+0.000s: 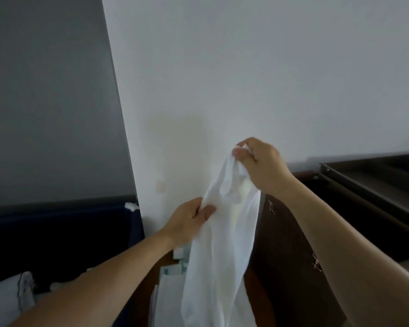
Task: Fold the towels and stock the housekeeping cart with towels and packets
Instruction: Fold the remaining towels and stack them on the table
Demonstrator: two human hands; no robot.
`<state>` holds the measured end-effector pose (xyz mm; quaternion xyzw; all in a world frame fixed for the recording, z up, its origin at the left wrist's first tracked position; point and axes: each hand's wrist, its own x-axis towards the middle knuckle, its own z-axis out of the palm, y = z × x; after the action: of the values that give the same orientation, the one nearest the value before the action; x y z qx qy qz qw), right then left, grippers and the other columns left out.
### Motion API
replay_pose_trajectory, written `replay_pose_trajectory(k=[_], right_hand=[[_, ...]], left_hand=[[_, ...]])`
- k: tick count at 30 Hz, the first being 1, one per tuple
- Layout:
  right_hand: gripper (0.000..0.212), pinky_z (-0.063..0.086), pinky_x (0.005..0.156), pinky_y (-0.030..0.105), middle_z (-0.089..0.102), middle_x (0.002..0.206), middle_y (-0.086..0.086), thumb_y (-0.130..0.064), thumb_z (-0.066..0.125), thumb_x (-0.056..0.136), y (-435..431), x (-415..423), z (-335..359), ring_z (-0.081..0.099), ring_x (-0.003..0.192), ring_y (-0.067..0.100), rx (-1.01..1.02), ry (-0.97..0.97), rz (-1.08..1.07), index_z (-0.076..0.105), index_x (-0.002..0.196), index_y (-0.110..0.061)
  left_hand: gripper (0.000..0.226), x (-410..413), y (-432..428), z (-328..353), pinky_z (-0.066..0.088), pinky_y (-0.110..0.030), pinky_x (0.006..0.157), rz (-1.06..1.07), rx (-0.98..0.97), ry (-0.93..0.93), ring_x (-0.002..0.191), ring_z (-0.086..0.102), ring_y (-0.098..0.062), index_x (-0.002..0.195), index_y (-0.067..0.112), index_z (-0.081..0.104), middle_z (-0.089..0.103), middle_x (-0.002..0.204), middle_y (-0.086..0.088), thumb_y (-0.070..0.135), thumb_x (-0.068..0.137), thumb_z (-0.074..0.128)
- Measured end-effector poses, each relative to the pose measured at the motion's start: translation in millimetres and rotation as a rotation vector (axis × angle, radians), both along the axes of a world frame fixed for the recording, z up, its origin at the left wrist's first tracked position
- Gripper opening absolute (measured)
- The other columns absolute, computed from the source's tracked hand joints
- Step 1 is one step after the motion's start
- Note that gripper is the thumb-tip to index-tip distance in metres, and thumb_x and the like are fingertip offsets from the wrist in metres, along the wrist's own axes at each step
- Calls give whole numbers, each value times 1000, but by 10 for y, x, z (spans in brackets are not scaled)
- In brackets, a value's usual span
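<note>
Right hand [257, 161]: thumb and fingertips pinched shut on the top of the towel [224, 244]. It has a bunched bit of cloth, not a clean corner as far as I can see.
Left hand [189, 220]: lower and to the left, thumb clamped against its fingers on the towel's side edge. Neither hand holds anything else.

The towel is off every surface, held up in front of the white wall [246, 79]. It hangs as a loose twisted column and runs out the bottom of frame, so the lower end isn't visible.

Further out:
- Below the towel there are flat pale items [170, 271], maybe packets, too cut off to confirm.
- To the right is a dark wooden cabinet [288, 256], then a dark framed unit [364, 185], likely the cart.
- To the left is a dark blue bin [57, 232], with white linen [7, 300] at bottom left.

My read is that the hands are hunting for an edge to spread before the first fold. This towel isn't folded yet.

Risks:
- The right-hand pinch is on bunched fabric. If the layers slip, the top drops and the towel collapses.
- If the hands aren't on the same edge, pulling them apart will twist the towel rather than flatten it, and the fold comes out skewed.
- The hanging tail could sweep the pale items below and scatter them.
- The tail could also snag on the cabinet hardware just beside it.
</note>
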<state>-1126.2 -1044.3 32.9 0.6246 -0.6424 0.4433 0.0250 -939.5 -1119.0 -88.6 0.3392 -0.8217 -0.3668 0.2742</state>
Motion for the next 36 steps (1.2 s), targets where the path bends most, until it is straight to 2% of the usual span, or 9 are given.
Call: replay_pose_trajectory(k=[3,6,10,15,20,24,28,32,36], right_hand=[[11,32,56,4,49,71,-23,-28,53,100,-21,-38,221,49,66,-6,-175,-76,-93,61,98,-22],[9,32,58,-1,53,73,-23,-32,53,97,-23,-95,355,51,69,-19,-315,-174,-123,58,92,-26],[9,32,55,8,54,75,-21,-34,53,96,-5,-270,435,49,70,3,-252,-143,-180,59,93,-27],[14,38,62,23,61,83,-8,-32,61,95,97,-383,310,61,88,21,76,-101,-153,66,102,-21],[70,41,63,8,62,64,-19,-46,65,90,135,-124,153,58,72,-8,217,2,84,33,150,-29],[31,43,64,18,63,88,-11,-44,62,93,85,-59,-37,60,83,10,310,32,21,65,112,-20],[20,44,65,24,66,86,-6,-42,59,95,65,-31,-133,60,82,13,274,55,31,66,91,-24],[18,40,63,23,60,79,-15,-43,60,95,26,-45,-10,55,76,4,179,-9,2,62,84,-28],[19,36,57,20,61,78,-15,-42,61,94,37,-114,62,55,73,1,192,-22,12,61,79,-31]], left_hand=[[26,85,-74,-302,48,-20,62,154,21,-55,64,55,-1,93,11,57,62,83,-8,35,101,50],[28,131,-66,-379,54,-41,81,183,264,4,80,60,-26,97,-2,55,62,95,-23,25,101,50],[21,122,-34,172,57,-38,77,156,609,438,78,65,-27,89,8,66,67,88,-15,15,99,49],[36,63,-56,1163,55,-27,56,41,513,741,64,69,-18,69,14,79,73,72,-3,12,94,53],[22,-292,7,1478,54,-28,62,-104,286,419,70,63,-16,91,1,70,65,79,-6,19,96,57],[26,-419,6,1110,46,-30,71,-104,219,284,72,52,-12,75,17,55,55,78,2,34,95,53],[19,-255,-54,675,44,-11,62,-96,-126,63,72,57,5,93,36,50,58,83,20,52,89,58],[8,-33,-75,421,41,-1,65,50,-320,193,85,57,16,105,41,52,62,89,33,41,97,55],[14,109,-176,277,48,-10,64,149,-231,168,72,59,2,85,29,56,65,79,8,39,95,59]])
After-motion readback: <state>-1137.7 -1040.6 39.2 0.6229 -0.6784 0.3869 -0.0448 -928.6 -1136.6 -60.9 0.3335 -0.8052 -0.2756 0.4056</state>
